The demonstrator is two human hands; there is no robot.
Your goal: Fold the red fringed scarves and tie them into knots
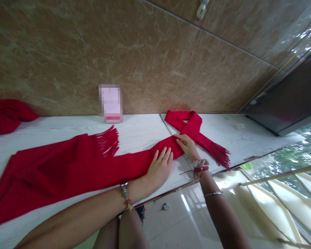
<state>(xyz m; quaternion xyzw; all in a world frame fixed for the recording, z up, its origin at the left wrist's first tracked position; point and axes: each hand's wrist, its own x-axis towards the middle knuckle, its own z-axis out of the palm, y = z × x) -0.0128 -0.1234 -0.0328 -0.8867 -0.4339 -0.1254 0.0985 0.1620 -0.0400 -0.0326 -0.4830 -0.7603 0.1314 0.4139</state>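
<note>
A long red scarf (93,173) lies along the white wood-grain counter (140,133). It is broad on the left, with one fringed end near the middle, and narrows toward the right. There it forms a loop beside the wall, and another fringed end hangs over the counter's front edge. My left hand (159,169) rests flat on the narrow stretch, fingers extended. My right hand (188,147) is just to its right, its thumb and fingers closed on the scarf's edge near the loop's crossing.
A bundle of red cloth (7,116) sits at the far left. A blurred pink-and-white box (111,103) leans at the brown marbled wall (67,52). To the right stand a dark box-like appliance (282,100) and a pale railing (274,200) beyond the counter edge.
</note>
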